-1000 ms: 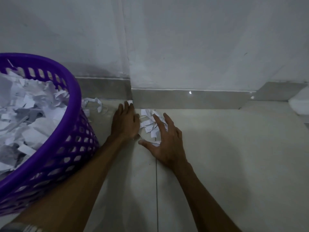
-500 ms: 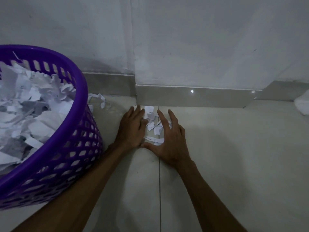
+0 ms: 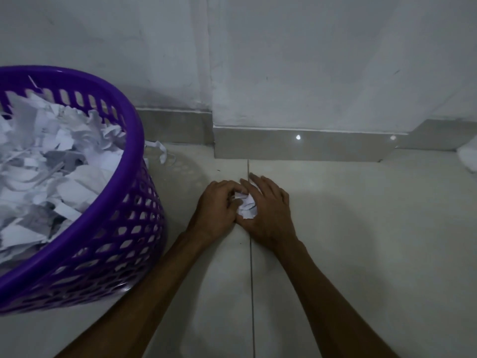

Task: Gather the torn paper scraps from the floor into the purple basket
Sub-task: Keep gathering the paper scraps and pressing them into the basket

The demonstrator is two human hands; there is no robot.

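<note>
Head view. Your left hand (image 3: 218, 206) and right hand (image 3: 268, 210) lie side by side on the pale tiled floor (image 3: 361, 254), over a grout line (image 3: 251, 280) and near the grey skirting (image 3: 296, 148) at the foot of the white wall (image 3: 309, 60). Between them sits a small bunch of white paper scraps (image 3: 246, 206), pressed together and raised slightly above the tile. The left hand's fingers are curled inward round the bunch from the left; the right hand cups it from the right, its fingers bent over the top and its thumb running beneath. Both hands thus grasp the scraps, and their fingertips meet above the bunch.

The purple basket (image 3: 129, 228) stands upright to the left, near your left forearm and apart from the hands. Its perforated wall faces you, and it is filled nearly to the rim with torn paper (image 3: 51, 177). A few loose scraps (image 3: 157, 148) lie on the floor behind the basket, beside its rim and near the skirting. At the far right edge a white object (image 3: 468, 156) is partly visible; what it is cannot be told.
</note>
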